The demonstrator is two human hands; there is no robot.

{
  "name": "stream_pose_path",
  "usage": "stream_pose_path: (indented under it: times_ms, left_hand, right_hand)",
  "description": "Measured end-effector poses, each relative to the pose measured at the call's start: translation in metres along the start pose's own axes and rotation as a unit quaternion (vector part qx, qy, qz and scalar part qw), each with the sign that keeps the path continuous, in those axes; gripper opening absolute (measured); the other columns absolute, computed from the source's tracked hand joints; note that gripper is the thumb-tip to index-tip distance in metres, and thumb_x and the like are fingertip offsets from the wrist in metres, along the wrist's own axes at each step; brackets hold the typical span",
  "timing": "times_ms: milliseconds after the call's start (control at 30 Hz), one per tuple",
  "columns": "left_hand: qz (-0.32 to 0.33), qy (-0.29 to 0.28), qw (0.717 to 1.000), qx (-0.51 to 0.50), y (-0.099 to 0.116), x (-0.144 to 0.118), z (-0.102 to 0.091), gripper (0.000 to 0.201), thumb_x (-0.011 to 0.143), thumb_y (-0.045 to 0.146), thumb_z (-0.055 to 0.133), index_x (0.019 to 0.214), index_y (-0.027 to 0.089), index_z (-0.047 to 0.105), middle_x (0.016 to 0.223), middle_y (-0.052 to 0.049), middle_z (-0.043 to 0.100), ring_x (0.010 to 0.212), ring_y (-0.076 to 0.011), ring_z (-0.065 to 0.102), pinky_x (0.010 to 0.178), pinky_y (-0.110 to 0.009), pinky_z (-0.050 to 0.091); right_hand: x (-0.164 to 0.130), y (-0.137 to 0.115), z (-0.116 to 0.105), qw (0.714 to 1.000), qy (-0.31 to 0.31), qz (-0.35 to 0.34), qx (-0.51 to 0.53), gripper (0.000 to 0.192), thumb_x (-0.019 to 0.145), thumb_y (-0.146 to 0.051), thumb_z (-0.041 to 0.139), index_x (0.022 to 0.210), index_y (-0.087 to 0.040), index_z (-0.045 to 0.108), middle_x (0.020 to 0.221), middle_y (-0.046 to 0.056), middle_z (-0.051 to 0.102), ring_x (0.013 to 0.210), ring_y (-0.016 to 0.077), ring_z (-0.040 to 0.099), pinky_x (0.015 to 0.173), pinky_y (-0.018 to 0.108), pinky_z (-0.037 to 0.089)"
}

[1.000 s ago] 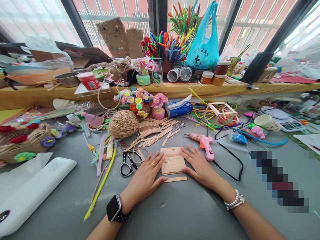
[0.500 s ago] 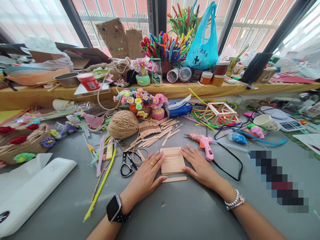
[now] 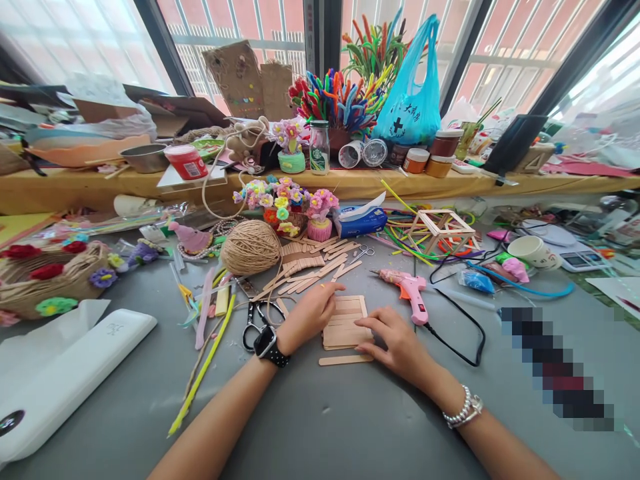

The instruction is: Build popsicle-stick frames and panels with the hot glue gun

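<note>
A square panel of wooden craft sticks [image 3: 345, 325] lies on the grey table in front of me. My left hand [image 3: 311, 312] is raised over its left edge, turned sideways, fingers loosely bent and one reaching past the top corner; nothing shows in it. At the panel's right edge is my right hand [image 3: 397, 340], its thumb and fingers apart, fingertips over or on the sticks. A single craft stick [image 3: 345, 360] lies just below the panel, its right end near my right thumb. More loose craft sticks [image 3: 320, 275] are spread beyond my left hand.
A pink glue gun [image 3: 411, 293] with a black cord lies to the right. Black-handled scissors [image 3: 254, 327] and a twine ball [image 3: 251, 248] are at left. Behind stand a stick frame [image 3: 445, 230] and a blue tissue pack [image 3: 363, 219]. A white power bank-like object [image 3: 85, 380] lies front left.
Both hands lay flat along the panel's sides. My left hand has lifted and turned up toward the panel's top left; my right hand has drawn down, its fingers now bent.
</note>
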State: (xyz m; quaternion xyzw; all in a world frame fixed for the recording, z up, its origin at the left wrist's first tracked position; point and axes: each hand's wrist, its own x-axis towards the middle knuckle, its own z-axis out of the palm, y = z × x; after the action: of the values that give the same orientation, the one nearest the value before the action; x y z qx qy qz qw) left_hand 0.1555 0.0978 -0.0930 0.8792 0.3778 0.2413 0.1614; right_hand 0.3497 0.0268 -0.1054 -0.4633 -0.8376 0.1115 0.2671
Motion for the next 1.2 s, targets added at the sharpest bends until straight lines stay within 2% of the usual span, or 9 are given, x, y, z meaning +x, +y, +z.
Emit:
stream_pose_path:
  times_ms: [133, 333, 833, 1200]
  left_hand:
    - [0.029, -0.024, 0.999, 0.0, -0.002, 0.001, 0.01, 0.031, 0.083, 0.01, 0.033, 0.109, 0.016, 0.048, 0.105, -0.007, 0.059, 0.097, -0.0157, 0.054, 0.089, -0.032, 0.041]
    - [0.075, -0.036, 0.995, 0.054, -0.002, -0.002, 0.012, 0.031, 0.084, 0.012, 0.034, 0.11, 0.016, 0.049, 0.11, -0.008, 0.058, 0.105, -0.0165, 0.051, 0.099, -0.037, 0.031]
    - [0.068, -0.028, 0.996, 0.057, -0.005, -0.002, 0.014, 0.032, 0.083, 0.01, 0.033, 0.109, 0.016, 0.051, 0.109, -0.008, 0.058, 0.102, -0.0166, 0.051, 0.096, -0.037, 0.035]
    - [0.075, -0.043, 0.995, 0.059, -0.006, -0.003, 0.014, 0.033, 0.083, 0.01, 0.033, 0.111, 0.015, 0.049, 0.111, -0.009, 0.056, 0.104, -0.0166, 0.05, 0.099, -0.038, 0.031]
  right_hand:
    - [0.001, 0.001, 0.004, 1.0, -0.01, -0.003, -0.005, 0.023, 0.078, -0.029, 0.055, 0.099, -0.02, 0.057, 0.086, 0.006, 0.056, 0.078, 0.0186, 0.05, 0.069, 0.033, 0.042]
    - [0.002, 0.002, 0.008, 1.0, -0.012, -0.016, -0.009, 0.019, 0.08, -0.028, 0.053, 0.096, -0.022, 0.059, 0.084, 0.005, 0.056, 0.078, 0.017, 0.05, 0.067, 0.031, 0.041]
    - [0.004, -0.002, 0.005, 0.999, -0.035, -0.011, -0.002, 0.012, 0.081, -0.025, 0.05, 0.088, -0.022, 0.06, 0.083, 0.004, 0.056, 0.076, 0.0159, 0.049, 0.067, 0.029, 0.04]
    - [0.003, -0.002, 0.006, 0.999, -0.031, -0.011, 0.032, 0.011, 0.082, -0.024, 0.048, 0.082, -0.02, 0.059, 0.081, 0.004, 0.056, 0.076, 0.0161, 0.048, 0.067, 0.029, 0.039]
